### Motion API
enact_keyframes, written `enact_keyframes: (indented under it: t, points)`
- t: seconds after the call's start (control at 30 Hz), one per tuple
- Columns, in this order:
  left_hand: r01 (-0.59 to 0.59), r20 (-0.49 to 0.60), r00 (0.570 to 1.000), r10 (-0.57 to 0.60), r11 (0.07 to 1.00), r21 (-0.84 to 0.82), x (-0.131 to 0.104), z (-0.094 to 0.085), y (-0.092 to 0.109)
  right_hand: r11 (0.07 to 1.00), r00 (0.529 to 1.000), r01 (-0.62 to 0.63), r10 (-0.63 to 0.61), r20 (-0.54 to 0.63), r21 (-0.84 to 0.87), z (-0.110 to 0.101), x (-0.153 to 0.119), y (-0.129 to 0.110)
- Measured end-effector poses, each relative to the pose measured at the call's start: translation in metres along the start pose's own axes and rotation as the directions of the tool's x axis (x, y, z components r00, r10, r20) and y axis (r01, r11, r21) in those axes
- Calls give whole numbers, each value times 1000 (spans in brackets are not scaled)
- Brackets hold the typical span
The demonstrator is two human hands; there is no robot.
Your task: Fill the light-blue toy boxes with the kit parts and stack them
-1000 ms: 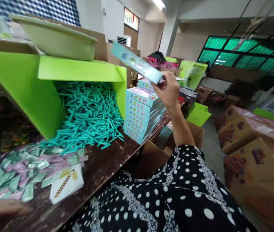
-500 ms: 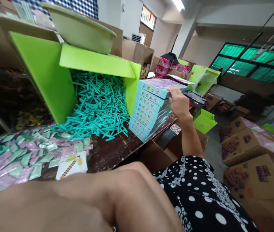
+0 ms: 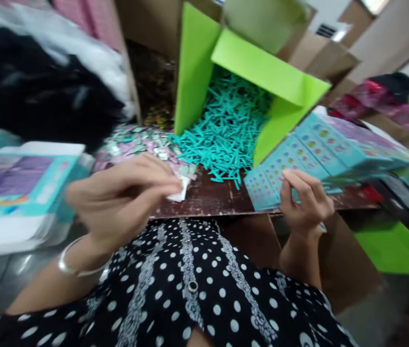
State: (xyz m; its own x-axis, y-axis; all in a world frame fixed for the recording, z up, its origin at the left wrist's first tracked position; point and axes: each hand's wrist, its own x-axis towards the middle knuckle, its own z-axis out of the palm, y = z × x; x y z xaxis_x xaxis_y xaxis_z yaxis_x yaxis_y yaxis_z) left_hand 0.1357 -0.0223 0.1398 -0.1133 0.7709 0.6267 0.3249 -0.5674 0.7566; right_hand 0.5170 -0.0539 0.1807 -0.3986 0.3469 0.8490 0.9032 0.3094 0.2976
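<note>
My left hand (image 3: 125, 197), a silver bangle at its wrist, hovers at the table's front edge with thumb and fingers pinched together. Whatever may be between the fingertips is too blurred to make out. Just behind them a white card (image 3: 179, 192) shows on the table. My right hand (image 3: 307, 200) is closed, fingers curled to the thumb, in front of a leaning stack of light-blue printed boxes (image 3: 298, 154). Its grip is not clear, and I cannot tell whether it touches the stack. Turquoise pointed plastic pieces (image 3: 226, 130) spill from a green-lined carton (image 3: 195, 62) between and beyond my hands.
Small pink and green packets (image 3: 135, 142) lie in a heap on the dark wooden table (image 3: 207, 197). To the left is a stack of light-blue and purple flat boxes (image 3: 27, 178). A pale basin (image 3: 265, 21) rests on the carton. An open cardboard box (image 3: 337, 260) stands below at right.
The view has swung left. My right hand has left the top box and come down in front of the stack. My left hand has moved from the near foreground to the left, fingers pinched.
</note>
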Motion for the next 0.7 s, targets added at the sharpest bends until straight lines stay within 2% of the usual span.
enact_keyframes:
  t: [0.07, 0.1, 0.13, 0.2, 0.23, 0.3, 0.37, 0.47, 0.57, 0.63, 0.67, 0.7]
  points:
    - [-96, 47, 995, 87, 962, 256, 12, -11, -40, 994, 998, 54, -55, 9, 90, 25, -1, -5]
    - [-56, 52, 998, 37, 907, 418, 15, -25, -66, 991, 997, 67, -70, 24, 118, 37, -2, -8]
    - [38, 40, 997, -72, 832, 553, 16, -42, -92, 987, 996, 71, -78, 43, 141, 48, -2, -11]
    - [247, -79, 957, -281, 635, 732, 9, -82, -136, 979, 993, 74, -90, 80, 189, 66, -3, -18]
    - [324, -153, 929, -336, 541, 776, 3, -102, -153, 974, 991, 73, -96, 97, 215, 74, -2, -22]
    - [420, -254, 884, -394, 426, 802, -8, -131, -174, 960, 987, 75, -111, 119, 269, 86, -1, -33]
    - [447, -269, 857, -440, 375, 812, -15, -144, -183, 948, 983, 70, -119, 141, 311, 95, 0, -44]
    - [422, -229, 841, -490, 328, 845, -18, -142, -179, 928, 977, 28, -104, 185, 370, 106, 3, -58]
    - [366, -182, 861, -474, 331, 870, -17, -137, -160, 889, 971, -21, -91, 222, 457, 116, 4, -70]
    - [359, -201, 884, -423, 335, 871, -14, -142, -141, 863, 965, -40, -98, 244, 504, 122, 4, -79]
    - [375, -222, 893, -392, 375, 848, -12, -146, -131, 852, 962, -41, -108, 252, 522, 125, 4, -84]
    - [396, -237, 900, -365, 459, 796, -8, -150, -121, 841, 958, -37, -124, 258, 540, 129, 4, -89]
